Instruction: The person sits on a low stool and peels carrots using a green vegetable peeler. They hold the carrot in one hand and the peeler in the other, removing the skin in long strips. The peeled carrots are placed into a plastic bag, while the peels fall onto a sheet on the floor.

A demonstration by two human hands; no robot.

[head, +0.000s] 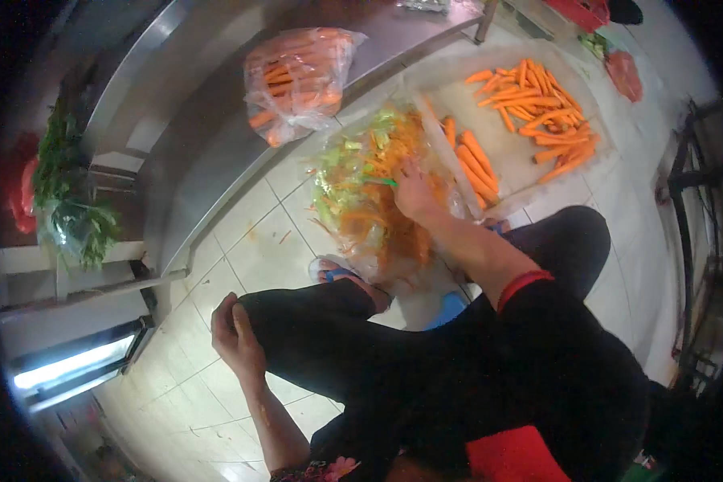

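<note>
My right hand [411, 188] is over a clear plastic bag [349, 211] of carrot peelings and pale green vegetable scraps on the floor. A green tool [381, 181], perhaps a peeler, sticks out at its fingers; its far part is blurred. My left hand [236, 334] rests on my knee, fingers loosely curled, with nothing visible in it. Right of the bag lies a translucent tray [476, 111] with a pile of orange carrots [533, 99] at its far side and several larger carrots [477, 165] near the bag.
A clear bag of carrots [301, 78] sits on a low stainless steel shelf [199, 150] ahead. Leafy greens [66, 175] in plastic and a red bag [24, 193] are at the left. Metal framing [681, 181] stands at the right. Scraps dot the tiled floor [265, 232].
</note>
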